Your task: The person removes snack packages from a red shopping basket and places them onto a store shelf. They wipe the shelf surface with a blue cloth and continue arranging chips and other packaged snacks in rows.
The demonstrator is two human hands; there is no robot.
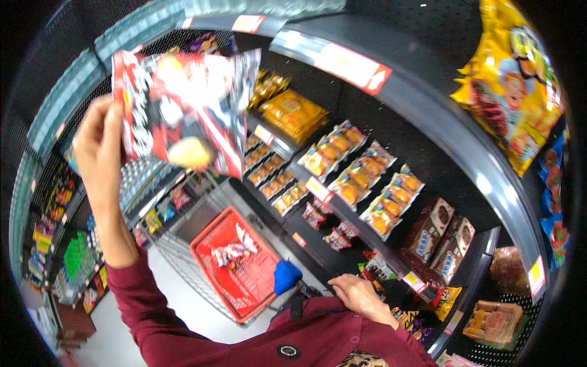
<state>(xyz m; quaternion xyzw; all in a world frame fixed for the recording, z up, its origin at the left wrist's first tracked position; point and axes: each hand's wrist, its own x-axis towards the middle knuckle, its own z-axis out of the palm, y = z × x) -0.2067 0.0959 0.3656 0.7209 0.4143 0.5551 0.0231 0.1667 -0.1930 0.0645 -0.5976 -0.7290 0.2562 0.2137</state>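
At the upper left, my left hand (98, 133) pinches the left edge of a red and black snack bag (153, 119). The bag is held up in front of the shelves, its printed front blurred by glare and a pale yellow round shape showing low on it. My right hand (360, 293) is lower, close to my body and beside the shelf fronts. Its fingers are bent, and whether they touch anything is not clear. Below the bag stands a metal shopping cart (176, 268) with a red plastic basket (243, 293) inside. Small shiny packets (234, 250) lie in the basket.
Black shelves with price labels curve along the right, bearing packed buns (339, 149), brown boxes (431, 238) and an orange package (293, 114). A large yellow snack bag (513, 91) is at the upper right. A blue bundle (286, 276) sits at the basket's corner.
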